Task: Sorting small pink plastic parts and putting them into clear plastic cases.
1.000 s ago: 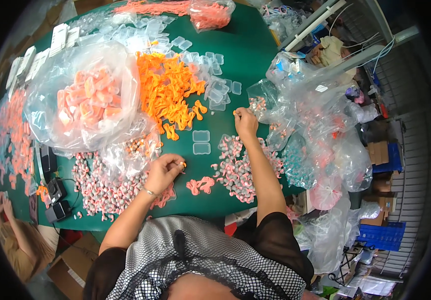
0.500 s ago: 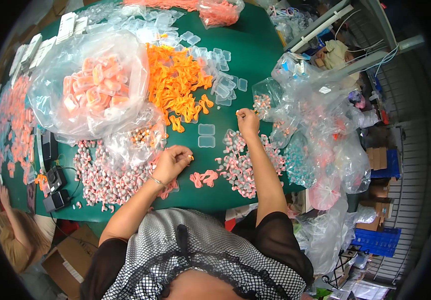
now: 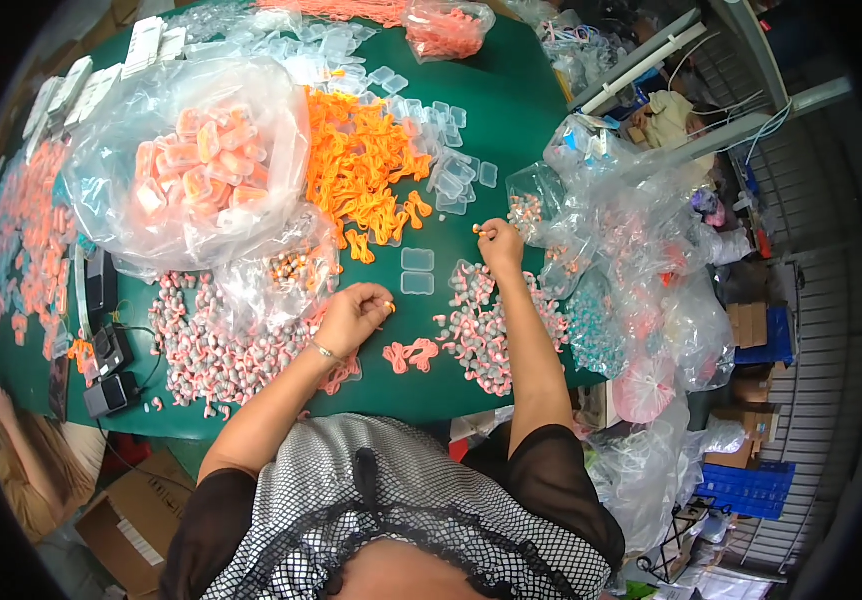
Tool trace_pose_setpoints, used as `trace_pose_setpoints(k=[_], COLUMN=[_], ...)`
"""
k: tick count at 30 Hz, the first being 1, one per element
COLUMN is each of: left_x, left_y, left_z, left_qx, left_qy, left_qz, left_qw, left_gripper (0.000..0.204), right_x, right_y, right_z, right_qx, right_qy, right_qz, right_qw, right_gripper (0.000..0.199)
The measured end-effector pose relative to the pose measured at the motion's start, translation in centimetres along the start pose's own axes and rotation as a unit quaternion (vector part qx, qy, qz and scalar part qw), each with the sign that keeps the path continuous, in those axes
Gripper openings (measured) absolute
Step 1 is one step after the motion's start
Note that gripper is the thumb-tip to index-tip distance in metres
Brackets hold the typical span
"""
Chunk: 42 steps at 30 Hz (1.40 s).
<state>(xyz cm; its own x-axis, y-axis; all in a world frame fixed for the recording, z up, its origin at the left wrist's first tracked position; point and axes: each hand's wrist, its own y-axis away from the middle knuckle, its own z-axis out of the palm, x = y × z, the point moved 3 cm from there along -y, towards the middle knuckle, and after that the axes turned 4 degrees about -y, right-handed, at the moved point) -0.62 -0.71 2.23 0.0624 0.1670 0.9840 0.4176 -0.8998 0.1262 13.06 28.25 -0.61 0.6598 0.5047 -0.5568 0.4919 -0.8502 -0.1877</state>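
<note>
My left hand (image 3: 354, 316) is over the middle of the table, its thumb and fingertips pinching a small orange-and-white piece (image 3: 390, 308). Farther right, my right hand (image 3: 501, 246) pinches another small orange-tipped piece (image 3: 478, 230). Between the hands lies an open transparent plastic case (image 3: 417, 272) with two halves. A looped pink cord bundle (image 3: 411, 354) rests nearer me. Small pink-and-grey pieces form a heap (image 3: 488, 335) under my right forearm and a larger heap (image 3: 206, 350) left of my left hand. Fingers partly hide both held pieces.
Orange cord bundles (image 3: 361, 170) are piled beyond my hands, beside more transparent cases (image 3: 456, 180). A large plastic bag (image 3: 101, 190) of orange-filled cases stands at left. Plastic bags (image 3: 641, 230) crowd the right edge. Black devices (image 3: 111, 350) and another person's arm (image 3: 26, 450) are at left.
The view has shifted slightly. My left hand has edged up and to the right, still pinching its small piece. My right hand stays in nearly the same place, with its piece showing more.
</note>
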Motion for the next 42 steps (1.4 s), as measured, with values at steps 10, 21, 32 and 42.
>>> trace_pose_setpoints(k=[10, 21, 32, 42], left_x=[0.7, -0.2, 0.8, -0.1], left_y=[-5.0, -5.6, -5.1, -5.1], left_z=[2.3, 3.9, 3.3, 3.5], left_qx=[0.085, 0.096, 0.082, 0.032], left_qy=[-0.194, -0.324, -0.317, -0.339], left_qz=[0.106, 0.099, 0.094, 0.084], left_qw=[0.971, 0.936, 0.94, 0.936], left_gripper=[0.01, 0.01, 0.035, 0.046], right_x=[-8.1, -9.8, -9.4, -9.8], right_y=[8.5, 10.5, 9.9, 1.8], right_z=[-1.5, -0.1, 0.1, 3.7], right_qx=[-0.114, -0.051, -0.07, -0.035], right_qy=[-0.094, 0.059, 0.083, 0.015], right_qz=[-0.083, -0.195, -0.207, -0.126], right_qw=[0.985, 0.978, 0.972, 0.991], right_gripper=[0.013, 0.009, 0.005, 0.015])
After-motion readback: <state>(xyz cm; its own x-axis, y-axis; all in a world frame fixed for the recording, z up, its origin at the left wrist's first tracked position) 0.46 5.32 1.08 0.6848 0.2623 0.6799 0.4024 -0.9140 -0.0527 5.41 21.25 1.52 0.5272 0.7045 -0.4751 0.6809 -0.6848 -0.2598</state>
